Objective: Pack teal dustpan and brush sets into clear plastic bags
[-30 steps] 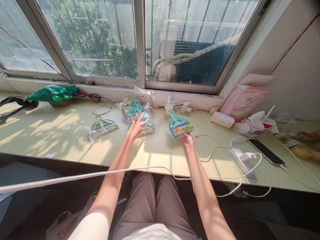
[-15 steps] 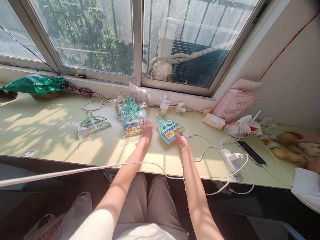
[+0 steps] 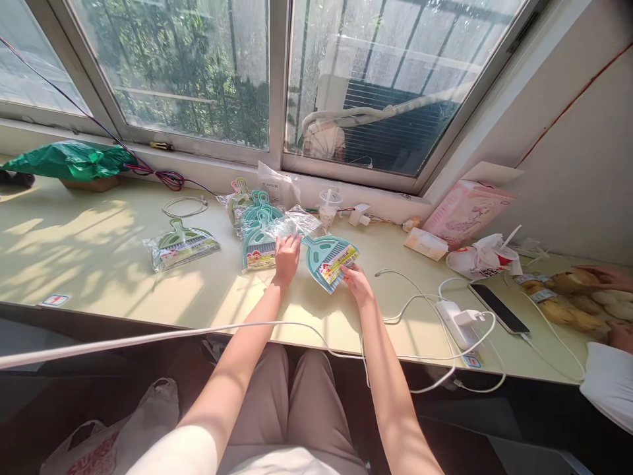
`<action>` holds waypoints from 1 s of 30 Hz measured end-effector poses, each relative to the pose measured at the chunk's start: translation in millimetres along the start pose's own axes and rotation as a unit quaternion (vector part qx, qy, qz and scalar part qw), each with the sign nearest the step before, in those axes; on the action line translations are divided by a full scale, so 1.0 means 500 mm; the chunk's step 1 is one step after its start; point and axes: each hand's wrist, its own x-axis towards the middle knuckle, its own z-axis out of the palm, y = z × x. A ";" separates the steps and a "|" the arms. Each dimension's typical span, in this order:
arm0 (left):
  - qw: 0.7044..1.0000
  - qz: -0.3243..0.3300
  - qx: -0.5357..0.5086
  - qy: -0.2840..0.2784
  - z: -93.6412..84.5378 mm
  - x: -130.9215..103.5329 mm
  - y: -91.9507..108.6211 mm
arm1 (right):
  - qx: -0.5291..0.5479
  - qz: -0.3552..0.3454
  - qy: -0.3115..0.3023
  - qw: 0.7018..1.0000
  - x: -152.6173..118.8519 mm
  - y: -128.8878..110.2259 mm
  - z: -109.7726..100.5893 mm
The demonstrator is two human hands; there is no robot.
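My right hand (image 3: pixel 355 278) grips the lower right edge of a teal dustpan-and-brush set (image 3: pixel 330 257), fingers closed on its yellow label side. The set is raised a little over the table, its handle towards the plastic wrap at upper left. My left hand (image 3: pixel 287 254) pinches crinkled clear plastic (image 3: pixel 291 225) beside the nearest packaged teal set (image 3: pixel 260 247). More packaged sets (image 3: pixel 254 203) lie behind that one. A separate green set (image 3: pixel 182 243) in clear wrap rests further left.
A lidded cup (image 3: pixel 329 206) stands near the window. White cables and a power strip (image 3: pixel 453 323) lie right, with a phone (image 3: pixel 498 309), a pink box (image 3: pixel 467 211) and another person's hands (image 3: pixel 616 277) at plush toys.
The teal set in my right hand has moved left and nearer to my left hand. Clear plastic now stands up between my left hand and the set's handle.
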 end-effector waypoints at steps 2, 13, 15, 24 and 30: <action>0.999 0.028 -0.017 -0.015 0.002 -0.002 0.007 | -0.004 -0.012 -0.003 1.000 -0.003 -0.001 0.007; 0.982 -0.004 -0.185 0.042 0.012 -0.029 0.074 | 0.053 -0.072 0.062 0.994 0.005 0.014 0.028; 0.947 -0.138 -0.283 0.069 0.016 -0.019 0.076 | 0.052 -0.082 0.055 0.994 0.003 0.014 0.030; 0.668 -0.243 -0.609 -0.353 0.042 -0.051 0.092 | 0.038 -0.101 0.100 0.989 0.013 0.020 0.031; 0.709 -0.176 -0.572 -0.373 0.046 -0.060 0.099 | 0.050 -0.118 0.110 0.986 0.013 0.018 0.023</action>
